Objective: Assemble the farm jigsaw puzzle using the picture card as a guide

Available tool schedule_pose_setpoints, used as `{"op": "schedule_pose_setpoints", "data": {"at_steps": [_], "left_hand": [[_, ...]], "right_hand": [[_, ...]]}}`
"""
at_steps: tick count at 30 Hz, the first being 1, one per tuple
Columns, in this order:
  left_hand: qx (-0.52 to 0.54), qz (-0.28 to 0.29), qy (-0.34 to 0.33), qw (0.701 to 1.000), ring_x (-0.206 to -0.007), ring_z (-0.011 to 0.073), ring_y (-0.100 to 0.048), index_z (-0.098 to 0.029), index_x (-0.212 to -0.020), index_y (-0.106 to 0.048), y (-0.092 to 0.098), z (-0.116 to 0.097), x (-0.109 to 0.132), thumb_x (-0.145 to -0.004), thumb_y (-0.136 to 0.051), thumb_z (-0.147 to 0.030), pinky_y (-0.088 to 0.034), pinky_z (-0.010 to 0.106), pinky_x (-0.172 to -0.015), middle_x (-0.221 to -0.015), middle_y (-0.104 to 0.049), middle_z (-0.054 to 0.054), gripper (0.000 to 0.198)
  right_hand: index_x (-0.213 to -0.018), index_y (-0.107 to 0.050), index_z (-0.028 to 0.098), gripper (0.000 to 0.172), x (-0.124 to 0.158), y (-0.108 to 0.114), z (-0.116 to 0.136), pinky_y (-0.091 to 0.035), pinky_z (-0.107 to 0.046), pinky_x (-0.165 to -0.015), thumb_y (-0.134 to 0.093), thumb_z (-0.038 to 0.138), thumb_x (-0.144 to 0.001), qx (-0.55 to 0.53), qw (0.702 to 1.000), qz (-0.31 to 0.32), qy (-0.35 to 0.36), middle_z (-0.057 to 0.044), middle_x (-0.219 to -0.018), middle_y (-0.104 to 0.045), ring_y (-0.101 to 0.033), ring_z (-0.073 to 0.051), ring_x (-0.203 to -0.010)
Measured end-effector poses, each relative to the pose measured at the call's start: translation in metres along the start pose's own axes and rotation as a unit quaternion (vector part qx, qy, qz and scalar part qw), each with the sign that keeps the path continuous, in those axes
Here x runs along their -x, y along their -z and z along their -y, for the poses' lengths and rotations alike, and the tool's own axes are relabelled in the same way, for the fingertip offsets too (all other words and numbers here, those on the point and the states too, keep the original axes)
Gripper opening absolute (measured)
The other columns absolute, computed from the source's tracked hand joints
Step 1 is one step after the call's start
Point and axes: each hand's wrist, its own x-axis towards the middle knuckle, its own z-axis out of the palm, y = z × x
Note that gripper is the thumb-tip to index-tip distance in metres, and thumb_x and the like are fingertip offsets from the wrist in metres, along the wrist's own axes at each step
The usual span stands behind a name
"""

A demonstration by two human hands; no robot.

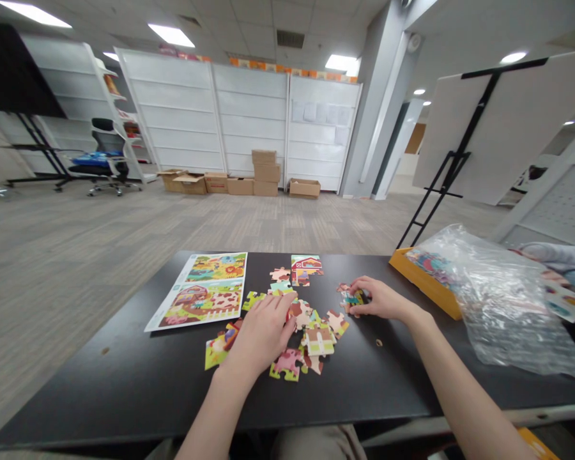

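My left hand (267, 329) lies over a loose heap of puzzle pieces, fingers reaching forward and hiding some of them. Around it are a brown-and-green piece (319, 338), a pink piece (286, 364) and a yellow-green piece (215, 352). To the right, the thumb and fingers of my right hand (382, 298) close on a puzzle piece (357, 298) with dark and yellow colours, low at the tabletop. Its left side shows; the rest is behind the fingers. Just beyond the heap sits a joined section with a red barn (306, 267).
A printed picture sheet (206, 292) lies at the left of the black table (138, 377). On the right stands a yellow box (429, 284), partly covered by a crumpled clear plastic bag (512, 300). Cardboard boxes (239, 186) line the far shelves.
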Motion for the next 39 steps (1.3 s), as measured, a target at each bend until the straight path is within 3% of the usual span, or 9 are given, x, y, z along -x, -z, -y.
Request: {"op": "schedule_pose_setpoints", "data": {"at_steps": [5,9,15,20,24,29,33,36,39], "left_hand": [[-0.036,-0.048,0.077,0.995,-0.101,0.0273,-0.066,-0.02,-0.127,-0.057,0.007,0.008,0.001,-0.097,-0.05,-0.022,-0.051,0.042,-0.089,-0.108,-0.072,0.009,0.03],[-0.037,-0.066,0.089,0.993,-0.099,0.0265,-0.065,-0.021,-0.121,-0.06,0.009,0.011,0.002,-0.097,-0.048,-0.021,-0.05,0.041,-0.088,-0.105,-0.071,0.008,0.026],[0.04,0.004,-0.003,0.999,-0.125,0.0256,-0.056,-0.023,-0.133,-0.053,-0.003,0.0,0.001,-0.096,-0.054,-0.023,-0.044,0.045,-0.108,-0.133,-0.063,0.008,0.038],[0.043,0.061,0.003,0.997,-0.141,0.0311,-0.042,-0.02,-0.143,-0.045,-0.015,-0.006,-0.002,-0.091,-0.061,-0.026,-0.035,0.052,-0.116,-0.144,-0.056,0.012,0.054],[0.066,0.087,0.011,0.994,-0.138,0.0315,-0.046,-0.024,-0.143,-0.045,-0.011,-0.006,-0.006,-0.089,-0.064,-0.025,-0.038,0.051,-0.113,-0.141,-0.058,0.012,0.057],[0.128,0.044,0.023,0.991,-0.133,0.0298,-0.05,-0.024,-0.142,-0.044,-0.006,-0.006,-0.01,-0.082,-0.071,-0.021,-0.041,0.05,-0.112,-0.14,-0.057,0.012,0.066],[0.179,-0.001,0.015,0.984,-0.13,0.0262,-0.054,-0.026,-0.145,-0.041,-0.005,-0.003,-0.009,-0.083,-0.066,-0.012,-0.044,0.045,-0.11,-0.138,-0.058,0.01,0.069],[0.196,-0.023,-0.001,0.98,-0.135,0.0244,-0.051,-0.029,-0.148,-0.037,-0.002,-0.002,-0.006,-0.085,-0.063,-0.01,-0.043,0.043,-0.112,-0.143,-0.053,0.009,0.071],[0.174,-0.051,0.012,0.983,-0.141,0.0248,-0.045,-0.028,-0.15,-0.032,0.003,0.003,-0.003,-0.086,-0.062,-0.011,-0.041,0.042,-0.114,-0.152,-0.044,0.01,0.072]], "right_hand": [[-0.097,-0.072,0.023,0.038,-0.001,0.0,-0.003,-0.046,-0.042,-0.105,-0.078,0.054,-0.075,-0.018,1.0,-0.003,0.01,-0.011,-0.122,-0.069,-0.063,-0.031,-0.117],[-0.1,-0.072,0.023,0.039,0.0,0.001,-0.003,-0.045,-0.045,-0.107,-0.078,0.053,-0.074,-0.022,1.0,-0.006,0.008,-0.011,-0.123,-0.07,-0.062,-0.033,-0.121],[-0.105,-0.072,0.023,0.033,-0.006,-0.003,0.013,-0.045,-0.045,-0.105,-0.067,0.05,-0.087,0.002,0.997,-0.074,0.039,-0.011,-0.12,-0.07,-0.063,-0.03,-0.116],[-0.093,-0.071,0.024,0.019,-0.015,-0.016,0.034,-0.048,-0.044,-0.099,-0.062,0.042,-0.091,-0.024,0.992,-0.087,0.091,-0.009,-0.11,-0.072,-0.066,-0.027,-0.105],[-0.094,-0.071,0.025,0.02,-0.026,-0.019,0.059,-0.05,-0.041,-0.094,-0.06,0.041,-0.093,-0.053,0.989,-0.079,0.114,-0.008,-0.107,-0.073,-0.066,-0.025,-0.103],[-0.094,-0.072,0.023,0.027,-0.047,-0.023,0.088,-0.053,-0.032,-0.073,-0.064,0.048,-0.091,-0.122,0.987,0.009,0.1,-0.004,-0.087,-0.074,-0.066,-0.019,-0.078],[-0.108,-0.069,0.021,0.038,-0.055,-0.039,0.097,-0.052,-0.028,-0.066,-0.066,0.054,-0.09,-0.308,0.946,0.071,0.077,-0.001,-0.083,-0.071,-0.065,-0.016,-0.071],[-0.111,-0.065,0.02,0.044,-0.056,-0.049,0.098,-0.052,-0.028,-0.066,-0.074,0.053,-0.083,-0.371,0.924,0.066,0.069,0.001,-0.077,-0.068,-0.063,-0.014,-0.067],[-0.106,-0.064,0.02,0.044,-0.055,-0.044,0.09,-0.053,-0.029,-0.068,-0.075,0.054,-0.081,-0.38,0.923,0.029,0.055,0.0,-0.078,-0.068,-0.065,-0.015,-0.069]]}}
